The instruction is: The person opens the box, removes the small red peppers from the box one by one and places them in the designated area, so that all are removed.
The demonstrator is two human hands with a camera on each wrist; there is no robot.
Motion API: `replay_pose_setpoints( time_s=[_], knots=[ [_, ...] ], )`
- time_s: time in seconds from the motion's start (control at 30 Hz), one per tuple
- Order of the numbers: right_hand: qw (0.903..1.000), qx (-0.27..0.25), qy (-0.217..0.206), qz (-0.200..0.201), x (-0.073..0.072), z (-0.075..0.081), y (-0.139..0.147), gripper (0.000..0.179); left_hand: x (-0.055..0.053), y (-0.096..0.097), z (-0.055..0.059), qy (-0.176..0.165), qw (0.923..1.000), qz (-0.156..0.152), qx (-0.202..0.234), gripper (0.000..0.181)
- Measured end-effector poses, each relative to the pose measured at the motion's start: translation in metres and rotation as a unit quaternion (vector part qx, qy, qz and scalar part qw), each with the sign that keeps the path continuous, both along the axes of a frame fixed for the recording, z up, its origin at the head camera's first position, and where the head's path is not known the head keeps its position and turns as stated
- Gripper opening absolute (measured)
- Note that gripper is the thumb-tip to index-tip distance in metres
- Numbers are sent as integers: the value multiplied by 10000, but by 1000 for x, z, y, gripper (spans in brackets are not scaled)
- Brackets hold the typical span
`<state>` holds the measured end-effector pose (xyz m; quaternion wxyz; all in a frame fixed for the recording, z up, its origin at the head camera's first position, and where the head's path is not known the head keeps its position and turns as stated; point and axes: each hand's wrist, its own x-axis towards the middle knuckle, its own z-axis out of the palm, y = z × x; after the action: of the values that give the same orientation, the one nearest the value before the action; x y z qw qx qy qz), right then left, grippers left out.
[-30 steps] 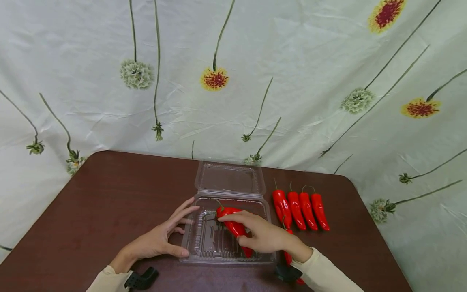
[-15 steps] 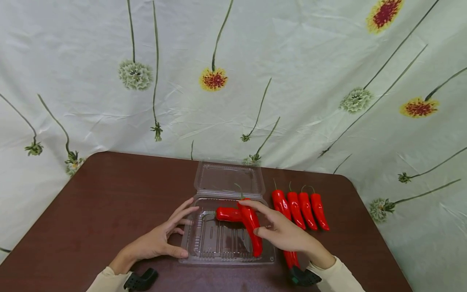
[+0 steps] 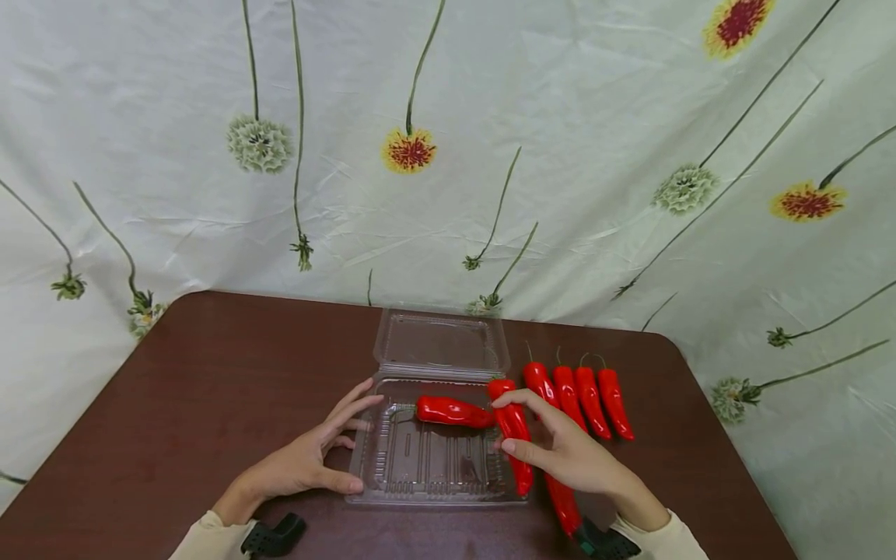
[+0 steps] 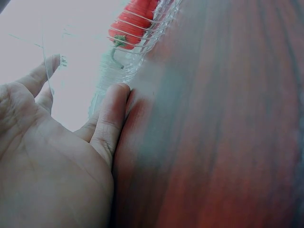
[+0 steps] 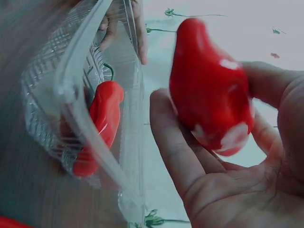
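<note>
My right hand [image 3: 570,455] grips a red chili pepper [image 3: 514,432] between fingers and thumb, over the right rim of a clear plastic clamshell container [image 3: 434,502]. The right wrist view shows this pepper end-on, raised beside the container wall. A second red pepper [image 3: 453,412] lies crosswise inside the container, its green stem toward the left. Spread around the container's left edge is my left hand [image 3: 308,459], fingers fairly straight with the thumb at the near corner. In the left wrist view, the fingertips [image 4: 116,95] rest right at the clear wall.
The container's lid [image 3: 442,340] is folded back on the brown table [image 3: 231,373]. Several red peppers [image 3: 591,400] lie in a row to its right. Another pepper [image 3: 562,502] lies nearer, partly hidden by the right hand. A flowered cloth [image 3: 350,155] hangs behind.
My right hand has carried its pepper rightward from over the container's middle to the right rim, turning it more upright. This uncovers the pepper inside. The left hand has stayed still.
</note>
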<state>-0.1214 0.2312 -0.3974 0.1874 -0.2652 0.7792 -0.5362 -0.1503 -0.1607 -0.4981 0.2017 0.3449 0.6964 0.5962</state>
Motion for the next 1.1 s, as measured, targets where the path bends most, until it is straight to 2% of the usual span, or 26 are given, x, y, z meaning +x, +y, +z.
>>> replay_pose_setpoints(
  time_s=[0.13, 0.27, 0.4, 0.5, 0.57, 0.63, 0.8, 0.9, 1.0, 1.1],
  knots=[
    [9997, -219, -2, -77, 3, -3, 8, 53, 0, 1, -2, 67, 10000, -15, 20, 97],
    [9994, -207, -46, -255, 7, -4, 19, 61, 0, 0, -2, 62, 10000, -29, 30, 98],
    [9968, 177, 0, -786, 13, -4, 30, 61, 0, -1, -1, 42, 10000, -24, 15, 98],
    [9904, 599, 174, -1230, 17, -6, 38, 59, 0, -3, 1, 13, 10000, 30, -34, 98],
    [9881, 664, 162, -1378, 20, -7, 43, 59, 0, -3, 2, 6, 9999, 79, -80, 98],
    [9864, 721, 279, -1448, 22, -9, 49, 58, 0, -4, 4, 36, 9999, 109, -116, 98],
    [9878, 468, 19, -1484, 28, -16, 61, 56, 0, -4, 5, 214, 9997, 48, -60, 97],
    [9865, 342, -146, -1595, 32, -22, 68, 56, 0, -2, 4, 174, 9998, 27, -57, 97],
    [9850, 296, -56, -1699, 35, -27, 73, 55, 0, -1, 2, 111, 9999, 7, -44, 97],
    [9821, 433, 221, -1818, 38, -30, 77, 52, 0, 0, 1, 113, 9999, -11, -6, 98]
  ],
)
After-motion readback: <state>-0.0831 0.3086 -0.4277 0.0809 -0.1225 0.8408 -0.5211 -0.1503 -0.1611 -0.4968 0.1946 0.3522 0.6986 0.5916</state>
